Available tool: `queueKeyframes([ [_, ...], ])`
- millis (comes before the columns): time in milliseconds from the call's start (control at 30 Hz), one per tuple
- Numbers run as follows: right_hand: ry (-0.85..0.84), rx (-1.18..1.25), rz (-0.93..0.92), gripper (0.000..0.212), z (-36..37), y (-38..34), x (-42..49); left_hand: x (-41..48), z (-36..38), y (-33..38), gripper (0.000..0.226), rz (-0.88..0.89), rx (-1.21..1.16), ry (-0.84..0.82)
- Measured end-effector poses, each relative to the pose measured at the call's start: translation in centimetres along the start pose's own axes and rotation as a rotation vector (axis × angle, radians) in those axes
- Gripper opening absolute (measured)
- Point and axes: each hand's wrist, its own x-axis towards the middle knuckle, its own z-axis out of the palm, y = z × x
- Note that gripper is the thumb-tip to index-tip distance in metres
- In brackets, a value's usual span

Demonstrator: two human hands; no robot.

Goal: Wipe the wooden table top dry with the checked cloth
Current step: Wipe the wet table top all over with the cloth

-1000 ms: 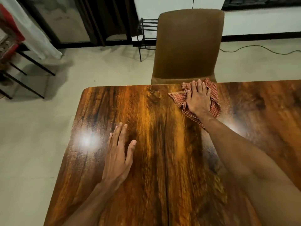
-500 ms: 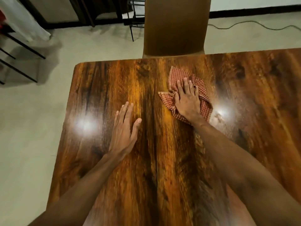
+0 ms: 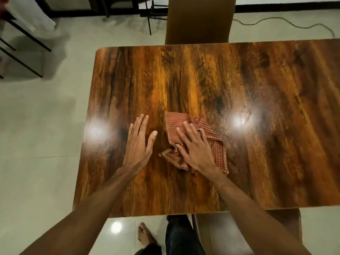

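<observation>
Both of my hands lie on the wooden table top (image 3: pixel 211 85), close to its middle. My right hand (image 3: pixel 195 150) is pressed flat on the checked cloth (image 3: pixel 218 150), palm down, fingers stretched out and slightly spread, pointing far and a little left. It grips nothing; it only bears down on the fabric. The cloth is red-brown with a fine check, crumpled into an uneven patch, with folds bunched at its near-left corner and a loose flap showing to the right of my wrist. It sits on the wood just near-left of a bright glare spot (image 3: pixel 239 120).

My left hand (image 3: pixel 138 144) rests flat on bare wood just left of the cloth, fingers together and straight, thumb held out toward the cloth without touching it. It holds nothing. A second glare spot (image 3: pixel 94 130) shines close to the table's left edge.

Beyond the far edge stands a brown chair (image 3: pixel 199 19), its back upright against the table. On the pale tiled floor (image 3: pixel 42 126) a cable (image 3: pixel 287 24) trails at far right. Below the near edge I see my bare foot (image 3: pixel 145 234) and a dark trouser leg (image 3: pixel 179 234).
</observation>
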Motion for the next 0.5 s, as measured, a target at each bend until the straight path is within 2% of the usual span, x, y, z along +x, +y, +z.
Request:
queueKeyframes([
  [133, -0.005, 0.063, 0.353, 0.07, -0.4, -0.4, -4.2, -4.6, -2.4, -2.1, 0.066, -0.041, -0.013, 0.031],
  [167, -0.008, 0.057, 0.38, 0.07, -0.3, -2.2, -5.0, -6.0, -3.2, -2.6, 0.066, -0.051, -0.028, 0.04],
  [300, -0.004, 0.074, 0.213, 0.067, 2.0, -13.6, -6.3, -11.4, -6.0, -4.0, 0.065, -0.12, -0.033, 0.063],
  [400, 0.0, 0.11, 0.06, 0.067, 4.5, -23.2, -5.6, -15.7, -8.0, -6.9, 0.071, -0.176, 0.107, 0.09],
  [500, -0.067, 0.035, -0.116, 0.073, 5.6, -29.4, -5.4, -18.9, -9.3, -9.1, 0.073, -0.217, 0.006, 0.111],
])
